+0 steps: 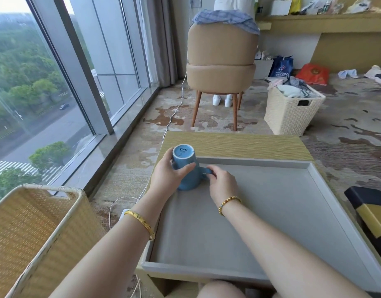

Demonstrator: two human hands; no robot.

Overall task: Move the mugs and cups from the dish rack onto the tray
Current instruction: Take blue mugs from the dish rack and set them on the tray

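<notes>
Blue mug [186,168] sits upside down in the far-left corner of the grey tray [260,211], on the counter [228,143]. Your left hand [170,175] wraps its body; your right hand [220,181] pinches the handle. Looks like glazed ceramic: rigid, slick, chippable, moderately heavy. Hold body plus handle, release gently.

Both arms reach forward; left grip [167,175] curled, right grip [220,181] apparently pinching, fingertips hidden.
</notes>
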